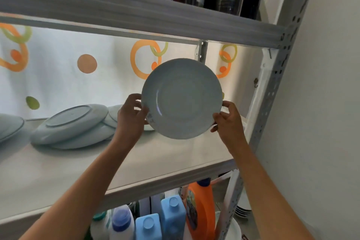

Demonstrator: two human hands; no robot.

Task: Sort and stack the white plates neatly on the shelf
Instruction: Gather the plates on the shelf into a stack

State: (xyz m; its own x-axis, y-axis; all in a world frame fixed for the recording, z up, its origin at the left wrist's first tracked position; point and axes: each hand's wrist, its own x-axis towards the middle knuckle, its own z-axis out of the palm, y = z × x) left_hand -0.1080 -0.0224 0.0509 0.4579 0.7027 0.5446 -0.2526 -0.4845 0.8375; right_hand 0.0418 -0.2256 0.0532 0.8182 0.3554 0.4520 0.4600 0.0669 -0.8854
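Note:
I hold a white plate (pixel 182 98) up in the air above the right half of the white shelf (pixel 165 154), its face tilted toward me. My left hand (pixel 131 118) grips its lower left rim and my right hand (pixel 227 121) pinches its lower right rim. To the left on the shelf, several white plates (pixel 70 124) lie upside down and overlap loosely. One more plate (pixel 9 125) shows at the far left edge. Behind my left hand part of another plate (pixel 115 112) is visible.
The upper shelf board (pixel 136 15) hangs close above the held plate, with dark bottles on top. The metal upright (pixel 272 91) and a wall stand at the right. Below are blue bottles (pixel 172 214) and an orange detergent bottle (pixel 200 208). A circle-patterned curtain (pixel 58 68) hangs behind.

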